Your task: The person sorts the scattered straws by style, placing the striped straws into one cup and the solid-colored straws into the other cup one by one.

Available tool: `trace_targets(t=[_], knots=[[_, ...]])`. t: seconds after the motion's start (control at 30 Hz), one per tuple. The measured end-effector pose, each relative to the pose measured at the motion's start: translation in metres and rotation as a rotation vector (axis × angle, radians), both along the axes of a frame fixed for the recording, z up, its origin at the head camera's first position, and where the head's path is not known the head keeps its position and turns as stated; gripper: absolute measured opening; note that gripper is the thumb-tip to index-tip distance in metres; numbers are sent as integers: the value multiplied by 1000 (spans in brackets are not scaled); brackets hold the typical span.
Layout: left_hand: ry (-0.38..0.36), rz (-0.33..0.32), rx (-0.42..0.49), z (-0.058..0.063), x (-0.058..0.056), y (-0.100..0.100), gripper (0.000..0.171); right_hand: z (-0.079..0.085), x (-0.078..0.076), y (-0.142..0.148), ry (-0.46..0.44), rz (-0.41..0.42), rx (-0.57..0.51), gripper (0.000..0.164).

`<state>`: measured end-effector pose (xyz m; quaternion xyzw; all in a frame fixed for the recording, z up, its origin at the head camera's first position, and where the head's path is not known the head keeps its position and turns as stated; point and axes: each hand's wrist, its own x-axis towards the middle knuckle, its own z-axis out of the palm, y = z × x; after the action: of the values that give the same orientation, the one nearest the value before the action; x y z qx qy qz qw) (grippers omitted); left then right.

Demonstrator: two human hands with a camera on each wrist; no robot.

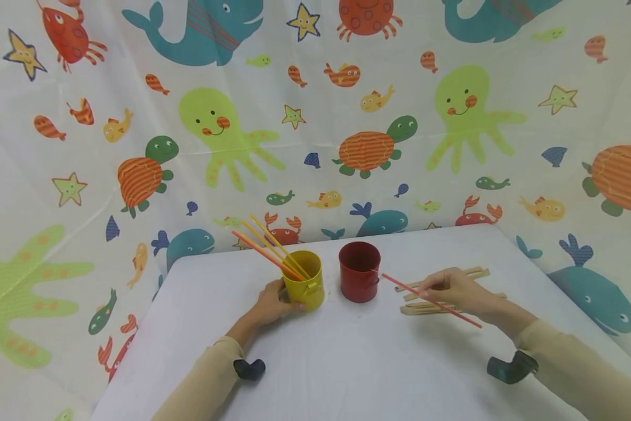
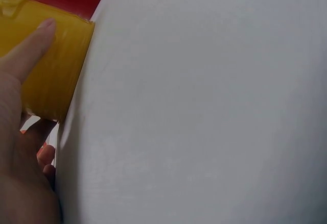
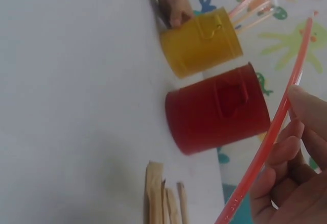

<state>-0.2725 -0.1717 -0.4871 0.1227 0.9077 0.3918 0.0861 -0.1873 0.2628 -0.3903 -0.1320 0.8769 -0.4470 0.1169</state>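
Two pails stand on a white worktop in the head view: a yellow pail and, just right of it but apart, a red pail. The left hand grips the yellow pail from its left side; an orange straw and two yellow straws lean out of its mouth toward the left. The right hand pinches a red straw, held slantwise, its far end appearing in front of the red pail. Wooden sticks lie around and beneath that hand, and a cloth printed with sea animals hangs behind.

In the left wrist view, the thumb lies against the yellow wall, and part of the red pail shows beyond.

In the right wrist view, the thumb and fingers close on the red straw; several wooden sticks lie near the red pail.
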Motion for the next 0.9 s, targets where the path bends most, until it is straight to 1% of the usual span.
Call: trace_targets(t=[0.27, 0.4, 0.5, 0.63, 0.7, 0.8, 0.9], knots=[[-1, 1, 7, -3, 0, -1, 95, 5, -4, -20, -4, 51, -84, 35], [-20, 2, 22, -2, 1, -1, 94, 6, -7, -33, -9, 54, -105, 34], [-23, -1, 35, 0, 0, -1, 94, 6, -13, -41, -22, 32, -130, 33], [-5, -16, 55, 1, -1, -1, 90, 7, -23, -52, -39, 17, -176, 37], [-2, -19, 50, 0, -1, -2, 89, 9, -27, -57, -53, 9, -188, 40], [-8, -23, 47, 0, -1, -1, 89, 15, -31, -66, -83, 7, -214, 45], [-16, -8, 41, -1, 0, -2, 91, 24, -33, -75, -107, 20, -277, 48]])
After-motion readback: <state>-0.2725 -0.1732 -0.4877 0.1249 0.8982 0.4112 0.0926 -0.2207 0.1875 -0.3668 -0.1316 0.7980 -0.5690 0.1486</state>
